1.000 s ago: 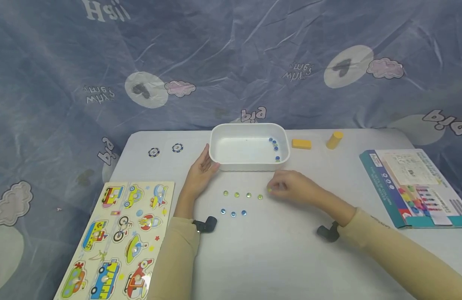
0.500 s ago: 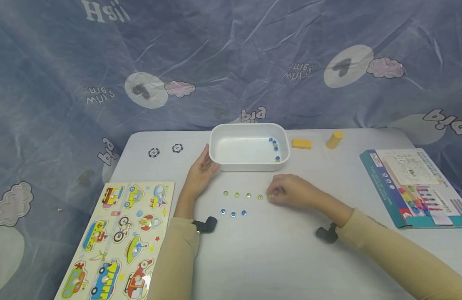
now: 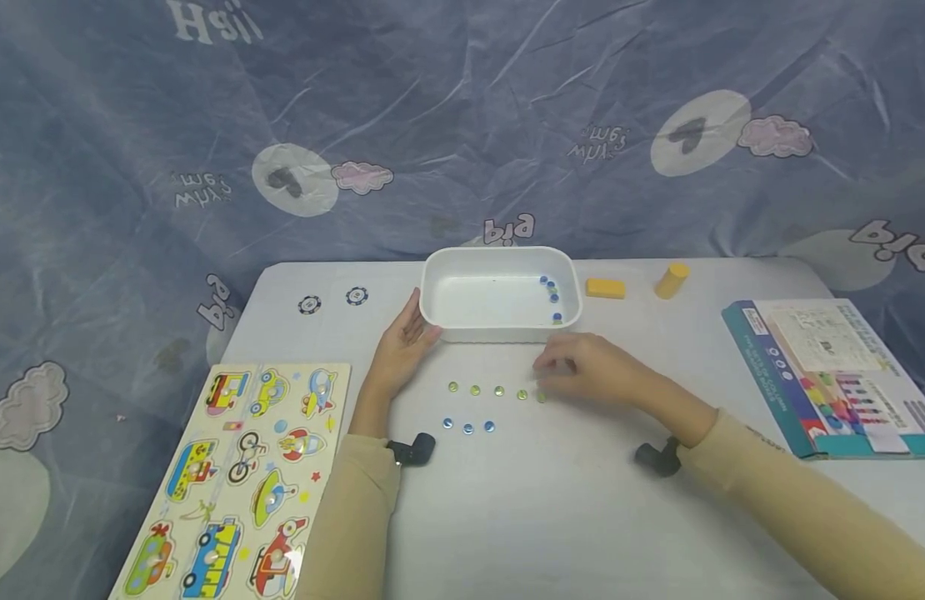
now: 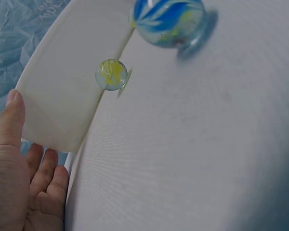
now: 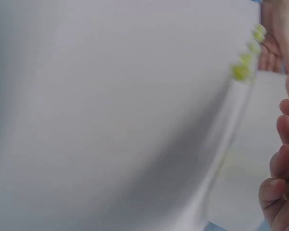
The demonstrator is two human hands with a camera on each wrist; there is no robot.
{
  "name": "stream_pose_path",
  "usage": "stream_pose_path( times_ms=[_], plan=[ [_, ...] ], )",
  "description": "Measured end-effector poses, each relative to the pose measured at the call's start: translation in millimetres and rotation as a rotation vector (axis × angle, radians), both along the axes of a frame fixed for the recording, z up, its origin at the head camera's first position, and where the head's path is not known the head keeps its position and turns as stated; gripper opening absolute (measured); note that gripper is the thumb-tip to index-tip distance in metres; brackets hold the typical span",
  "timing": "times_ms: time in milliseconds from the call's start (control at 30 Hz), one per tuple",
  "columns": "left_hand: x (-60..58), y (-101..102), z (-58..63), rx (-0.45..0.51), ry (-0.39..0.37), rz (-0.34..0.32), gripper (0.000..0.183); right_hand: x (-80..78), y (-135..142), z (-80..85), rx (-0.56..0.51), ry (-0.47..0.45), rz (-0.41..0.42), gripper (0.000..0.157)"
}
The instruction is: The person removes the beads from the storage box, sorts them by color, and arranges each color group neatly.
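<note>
At the near left corner of a white tray (image 3: 500,335), my left hand (image 3: 402,354) holds on, thumb by the front edge and fingers along the side. Several blue marbles (image 3: 554,297) lie inside, toward its right end. In front of the tray runs a row of several yellow-green marbles (image 3: 499,391), and nearer me lie 3 blue ones. My right hand (image 3: 593,367) hovers beside the row's right end, with thumb and fingers parted and nothing between them; the last marble (image 3: 541,397) lies just below its fingertips. The left wrist view shows a yellow-swirled glass marble (image 4: 111,74) up close.
Left of my left arm lies a wooden vehicle puzzle board (image 3: 245,467). Two poker chips (image 3: 357,296) sit at the back left. A yellow block (image 3: 605,288) and a yellow cylinder (image 3: 672,281) stand right of the tray, with a flat toy box (image 3: 830,375) farther right.
My right hand sets a yellow-green marble down at the right end of the row, lets go and lifts slightly away. The left hand and the tray stay put.
</note>
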State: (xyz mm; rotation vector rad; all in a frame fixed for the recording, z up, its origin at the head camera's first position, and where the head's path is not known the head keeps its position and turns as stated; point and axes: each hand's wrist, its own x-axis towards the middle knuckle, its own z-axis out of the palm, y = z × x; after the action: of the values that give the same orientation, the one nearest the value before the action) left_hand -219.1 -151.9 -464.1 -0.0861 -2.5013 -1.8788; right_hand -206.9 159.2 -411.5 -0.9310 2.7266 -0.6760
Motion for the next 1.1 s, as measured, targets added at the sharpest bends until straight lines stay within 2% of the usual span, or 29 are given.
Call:
stream_pose_path(
  times_ms=[133,200,367,533,667,800,967,1100],
  plan=[
    [-8.1,-2,-17.7,0.002,0.031,0.023,0.076,-17.6,-5,18.5,-0.054,0.056,0.009,0.015],
    [-7.9,-3,-16.9,-0.003,0.023,0.022,0.075,-29.3,-9,25.0,-0.061,0.063,0.002,0.018],
    [0.9,-1,2.3,0.023,-0.030,0.008,0.077,-61.3,-20,28.0,-0.028,0.032,-0.040,0.027],
    [0.7,0,1.7,0.043,-0.028,0.001,0.078,-87.5,-28,16.6,0.048,-0.039,-0.055,0.027],
    [0.4,0,1.6,0.040,-0.033,-0.002,0.078,-98.3,-33,10.7,0.108,-0.129,-0.049,0.023],
    [0.3,0,2.2,0.038,-0.030,0.003,0.078,-103.8,-38,7.1,0.120,-0.196,-0.051,0.017],
    [0.1,-1,2.5,0.039,-0.032,0.002,0.078,-109.6,-41,0.4,0.125,-0.222,-0.049,0.013],
    [-2.6,0,-2.6,0.046,-0.028,0.010,0.078,-112.9,-43,-3.6,0.131,-0.220,-0.058,0.016]
  ],
)
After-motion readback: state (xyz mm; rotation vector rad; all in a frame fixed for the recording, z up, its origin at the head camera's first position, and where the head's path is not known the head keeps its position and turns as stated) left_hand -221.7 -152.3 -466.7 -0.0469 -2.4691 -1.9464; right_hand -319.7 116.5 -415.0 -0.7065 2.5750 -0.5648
